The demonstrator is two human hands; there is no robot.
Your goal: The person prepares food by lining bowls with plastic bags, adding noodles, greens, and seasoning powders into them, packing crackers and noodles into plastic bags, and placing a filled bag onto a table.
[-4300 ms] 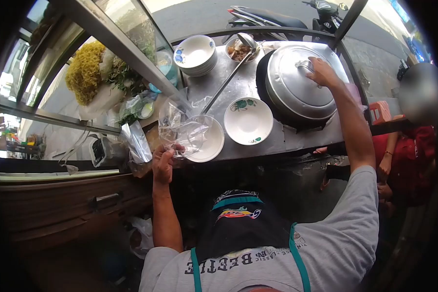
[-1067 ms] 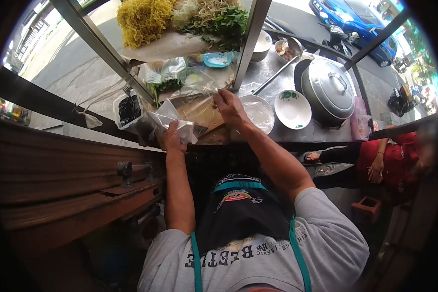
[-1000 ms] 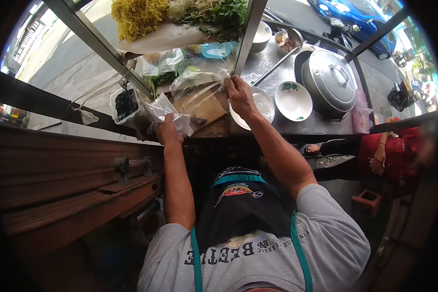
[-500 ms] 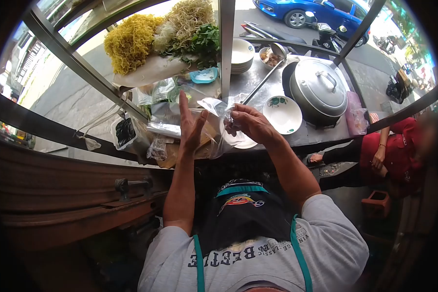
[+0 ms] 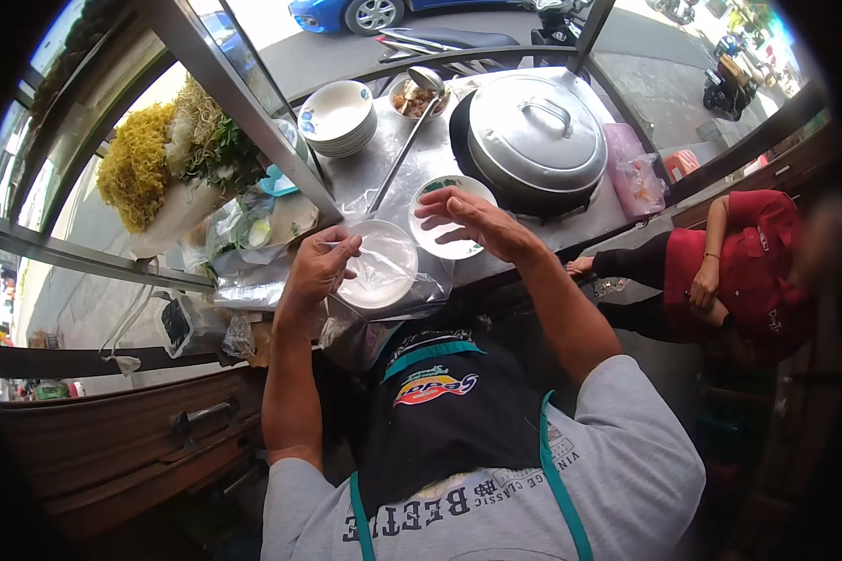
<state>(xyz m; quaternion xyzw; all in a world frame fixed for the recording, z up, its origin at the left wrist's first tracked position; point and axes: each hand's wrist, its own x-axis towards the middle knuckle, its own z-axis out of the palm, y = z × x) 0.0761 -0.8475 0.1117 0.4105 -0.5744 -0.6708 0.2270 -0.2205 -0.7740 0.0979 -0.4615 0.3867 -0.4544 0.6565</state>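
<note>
My left hand (image 5: 316, 269) is closed in a pinch on a clear plastic bag (image 5: 428, 292), which spreads loosely over and beside a white bowl (image 5: 384, 245) near the counter's front edge. The bag's exact outline is hard to make out. My right hand (image 5: 477, 224) hovers with fingers apart and holds nothing; it partly covers a second white bowl with a green leaf pattern (image 5: 454, 252). Behind the bowls, a long-handled ladle (image 5: 404, 145) rests with its head on a small bowl of brown food (image 5: 406, 99).
A large lidded pot (image 5: 538, 131) stands at the right, beside a pink plastic bag (image 5: 634, 168). Stacked bowls (image 5: 337, 117) sit behind a metal post (image 5: 243, 112). Yellow noodles (image 5: 140, 164) and greens (image 5: 234, 154) lie at the left. A person in red (image 5: 744, 248) sits at the right.
The view has swung right. My right hand has let go of the plastic and opened, moving over the leaf-patterned bowl. My left hand, flat before, now pinches the bag.
</note>
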